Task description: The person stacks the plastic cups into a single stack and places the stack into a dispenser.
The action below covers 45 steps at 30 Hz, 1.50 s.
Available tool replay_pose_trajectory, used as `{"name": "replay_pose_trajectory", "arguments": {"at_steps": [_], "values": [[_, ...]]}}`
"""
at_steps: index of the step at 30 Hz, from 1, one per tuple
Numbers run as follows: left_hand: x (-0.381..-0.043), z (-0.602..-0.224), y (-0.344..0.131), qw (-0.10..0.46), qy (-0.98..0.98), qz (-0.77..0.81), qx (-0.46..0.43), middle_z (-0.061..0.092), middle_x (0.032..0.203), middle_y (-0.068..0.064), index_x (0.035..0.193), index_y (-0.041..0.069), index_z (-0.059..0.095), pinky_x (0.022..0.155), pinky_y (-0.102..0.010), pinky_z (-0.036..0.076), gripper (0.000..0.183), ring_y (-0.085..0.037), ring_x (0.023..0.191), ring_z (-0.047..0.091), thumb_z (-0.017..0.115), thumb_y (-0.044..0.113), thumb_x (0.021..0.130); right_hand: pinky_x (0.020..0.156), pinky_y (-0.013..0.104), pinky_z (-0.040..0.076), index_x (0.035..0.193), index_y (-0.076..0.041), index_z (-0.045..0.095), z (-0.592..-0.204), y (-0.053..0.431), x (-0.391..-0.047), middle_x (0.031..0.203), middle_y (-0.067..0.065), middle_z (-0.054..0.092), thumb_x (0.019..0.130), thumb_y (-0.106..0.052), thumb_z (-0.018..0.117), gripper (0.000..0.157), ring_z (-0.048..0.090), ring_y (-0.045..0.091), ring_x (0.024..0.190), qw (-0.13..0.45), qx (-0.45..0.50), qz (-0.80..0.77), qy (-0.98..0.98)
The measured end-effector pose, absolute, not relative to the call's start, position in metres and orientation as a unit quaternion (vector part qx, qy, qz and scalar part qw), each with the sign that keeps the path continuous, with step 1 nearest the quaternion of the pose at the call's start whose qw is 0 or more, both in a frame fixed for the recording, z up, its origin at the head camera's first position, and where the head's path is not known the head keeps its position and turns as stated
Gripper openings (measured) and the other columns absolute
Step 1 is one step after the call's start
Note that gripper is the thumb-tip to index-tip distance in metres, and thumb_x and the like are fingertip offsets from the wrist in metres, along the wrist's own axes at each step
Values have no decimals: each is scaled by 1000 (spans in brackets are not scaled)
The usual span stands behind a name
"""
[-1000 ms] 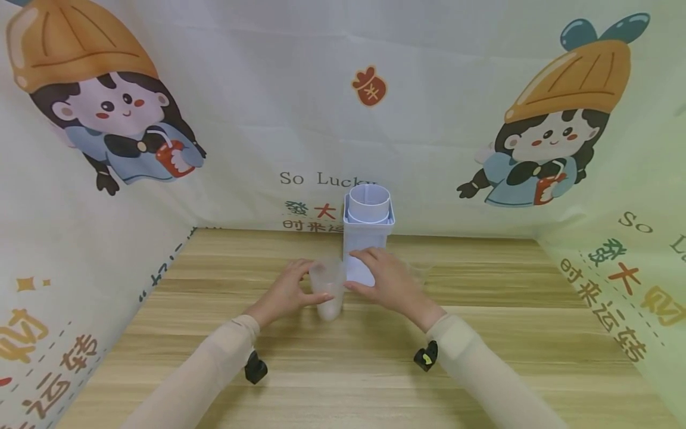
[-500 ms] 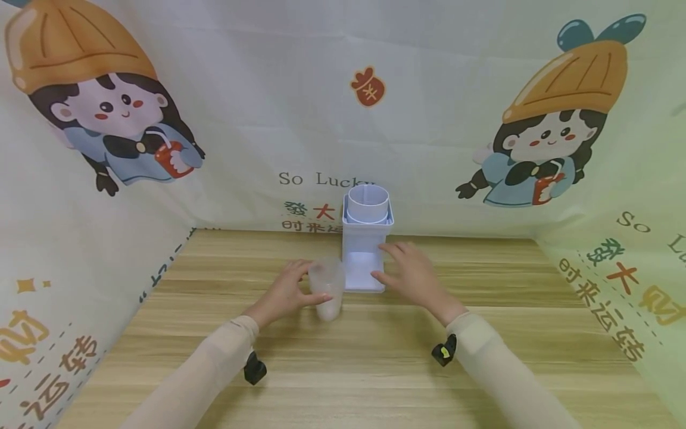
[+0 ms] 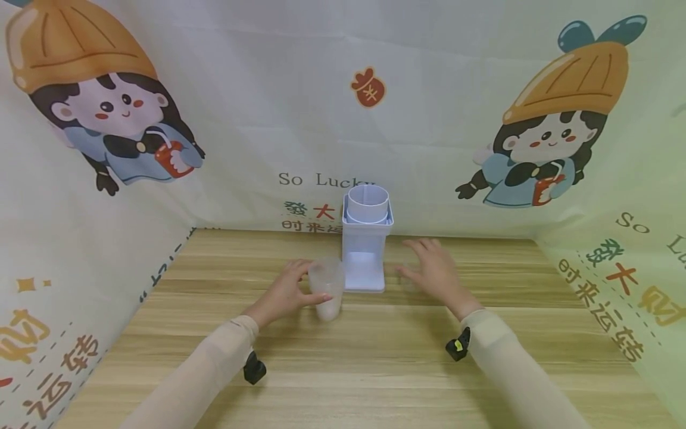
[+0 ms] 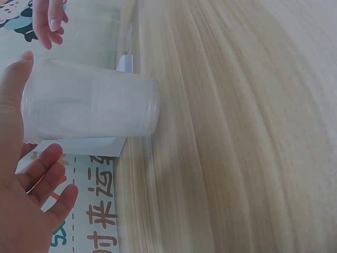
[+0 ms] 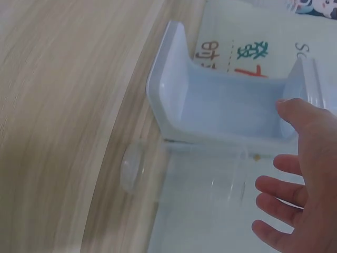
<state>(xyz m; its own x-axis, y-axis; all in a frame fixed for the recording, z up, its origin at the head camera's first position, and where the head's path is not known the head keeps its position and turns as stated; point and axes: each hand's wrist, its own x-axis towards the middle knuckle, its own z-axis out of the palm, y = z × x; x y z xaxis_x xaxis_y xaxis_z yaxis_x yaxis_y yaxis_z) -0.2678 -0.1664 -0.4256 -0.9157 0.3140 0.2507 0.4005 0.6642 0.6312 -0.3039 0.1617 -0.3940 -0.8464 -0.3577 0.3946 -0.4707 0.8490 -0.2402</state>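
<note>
My left hand (image 3: 284,292) grips a frosted, translucent plastic cup (image 3: 328,298) near its rim, thumb on the near side. The left wrist view shows the cup (image 4: 89,100) between thumb and fingers, its base close to the wooden table. To its right stands a pale lavender stand (image 3: 364,271) with an open front and a round collar (image 3: 368,204) on top. My right hand (image 3: 436,274) is right of the stand, fingers spread and holding nothing. Beside the stand in the right wrist view is a clear see-through container (image 5: 205,174), near that hand's fingers.
Behind the stand hangs a printed cloth backdrop (image 3: 257,131) with cartoon figures and lettering, which also runs along both sides. The wooden table (image 3: 343,369) stretches in front. A small black wrist mount (image 3: 255,367) sits on the left sleeve, another (image 3: 458,344) on the right.
My right hand has moved right, away from the front of the stand, uncovering its open bay. The left hand and the frosted cup have stayed put.
</note>
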Motion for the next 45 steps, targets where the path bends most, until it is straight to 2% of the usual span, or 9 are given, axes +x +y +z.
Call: {"name": "replay_pose_trajectory", "arguments": {"at_steps": [17,33,45], "values": [[-267,-426,-167,58,-911,-362,-190,59,133,-12,135,12,58,102,-50,51,72,-31,124,52,85,42,75,112,63,36,140,-3,50,-405,185,-311,143,24,52,91,-46,66,67,47,45,132,135,177,174,-959],[-268,-427,-167,52,-915,-353,-187,56,139,-12,137,13,56,103,-51,51,76,-32,127,51,83,47,75,118,62,29,143,-3,47,-404,188,-311,146,24,50,93,-48,63,69,44,45,136,106,171,175,-964],[-269,-425,-167,50,-912,-359,-190,56,138,-12,137,12,56,103,-51,51,75,-32,127,52,83,46,76,114,62,34,142,-2,48,-400,190,-308,143,24,53,93,-44,65,67,47,46,133,120,173,188,-959]]}}
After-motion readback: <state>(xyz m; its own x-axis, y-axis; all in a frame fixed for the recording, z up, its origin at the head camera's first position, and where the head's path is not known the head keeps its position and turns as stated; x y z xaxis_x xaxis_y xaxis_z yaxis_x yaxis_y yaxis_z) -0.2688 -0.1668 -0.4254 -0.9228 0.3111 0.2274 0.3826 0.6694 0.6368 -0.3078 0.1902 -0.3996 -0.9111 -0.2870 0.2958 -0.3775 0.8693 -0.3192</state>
